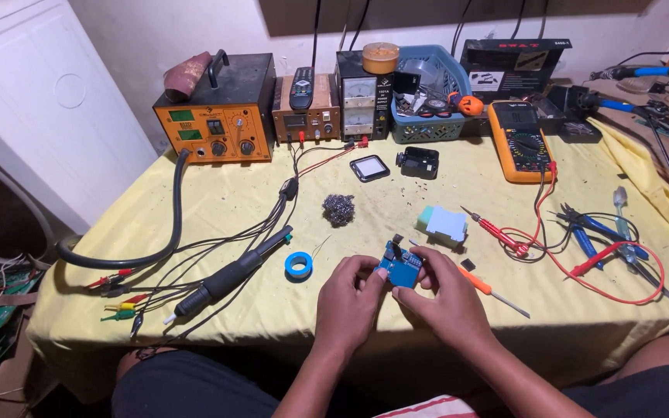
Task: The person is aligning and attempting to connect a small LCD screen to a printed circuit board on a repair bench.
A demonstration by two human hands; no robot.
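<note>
- Yellow cloth (218,201) covers the work table; every place below is given relative to the small blue circuit board (400,267) held near the table's front edge.
- Far to the left of the board and further back stands an orange soldering station (214,116); its black handpiece (230,279) lies on the cloth to the board's left.
- Just left of the board lies a blue tape roll (298,265).
- The left hand (348,302) pinches the board's left edge between thumb and fingertips.
- The board itself looks light, thin, stiff and fragile; judging by this, it is best gripped by its bare edges, away from the components.
- The right hand (447,306) pinches the board's right edge, fingers curled close together.
- Right of the board lies an orange-handled screwdriver (489,290).
- Further right and back sits a yellow multimeter (522,143).
</note>
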